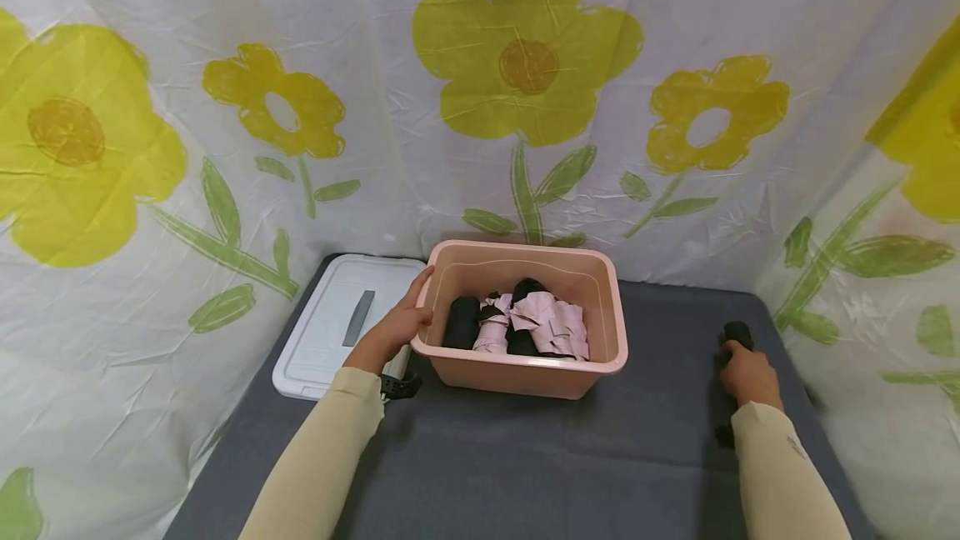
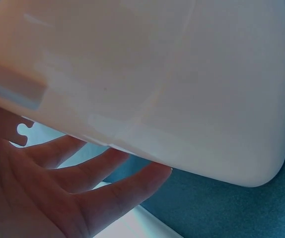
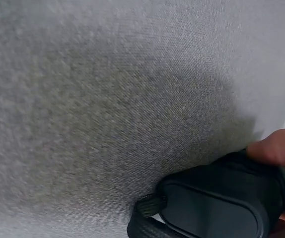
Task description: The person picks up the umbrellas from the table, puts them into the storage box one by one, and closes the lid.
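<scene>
A pink plastic bin [image 1: 495, 369] stands on the dark table. My left hand [image 1: 393, 330] holds its left rim, and in the left wrist view the fingers [image 2: 127, 191] reach to the bin's edge [image 2: 197, 171]. Inside the bin lie a black roll [image 1: 462, 323], pink cloth-like bundles [image 1: 551, 319] and other black pieces. Off to the right, my right hand [image 1: 752, 377] grips a black case [image 3: 212, 206] with a strap loop [image 3: 150, 213], low over the table. Part of the case is hidden by the hand.
Left of the bin lies a white lid [image 1: 322, 336] with a grey handle [image 1: 358, 317], partly behind my left arm. A flowered white curtain [image 1: 390, 182] hangs behind the dark table [image 1: 510, 465] and along both sides.
</scene>
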`<state>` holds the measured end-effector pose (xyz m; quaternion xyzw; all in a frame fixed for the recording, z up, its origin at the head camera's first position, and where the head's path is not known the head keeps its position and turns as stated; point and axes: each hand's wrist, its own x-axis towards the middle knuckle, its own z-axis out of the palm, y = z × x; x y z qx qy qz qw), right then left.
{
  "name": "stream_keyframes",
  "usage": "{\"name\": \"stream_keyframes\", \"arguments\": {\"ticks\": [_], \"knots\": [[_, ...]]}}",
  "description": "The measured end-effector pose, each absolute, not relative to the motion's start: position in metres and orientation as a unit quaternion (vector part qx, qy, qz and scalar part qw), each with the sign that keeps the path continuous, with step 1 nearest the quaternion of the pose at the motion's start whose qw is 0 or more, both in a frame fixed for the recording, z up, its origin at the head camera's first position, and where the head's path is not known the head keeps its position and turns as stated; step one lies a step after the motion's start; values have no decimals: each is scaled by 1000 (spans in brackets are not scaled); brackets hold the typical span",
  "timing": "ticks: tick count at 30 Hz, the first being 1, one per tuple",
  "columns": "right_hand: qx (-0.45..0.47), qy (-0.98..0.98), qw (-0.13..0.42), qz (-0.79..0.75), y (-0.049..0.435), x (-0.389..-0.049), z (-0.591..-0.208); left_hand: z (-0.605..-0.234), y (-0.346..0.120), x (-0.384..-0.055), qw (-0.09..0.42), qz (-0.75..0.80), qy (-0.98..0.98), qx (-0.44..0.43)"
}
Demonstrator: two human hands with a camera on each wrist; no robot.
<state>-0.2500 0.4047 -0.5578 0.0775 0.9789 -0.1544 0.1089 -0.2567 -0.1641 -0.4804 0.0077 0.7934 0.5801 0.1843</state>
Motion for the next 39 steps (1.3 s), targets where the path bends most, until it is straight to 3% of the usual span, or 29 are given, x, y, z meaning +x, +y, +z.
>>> {"name": "stream_keyframes", "arguments": {"ticks": [11,39], "knots": [[74,975,94,-188,393,-239,-562,-510,-169,-268,166,589,791,0],[32,964,65,-256,323,-226,-534,-512,-168,-269,154,578,801,7]]}}
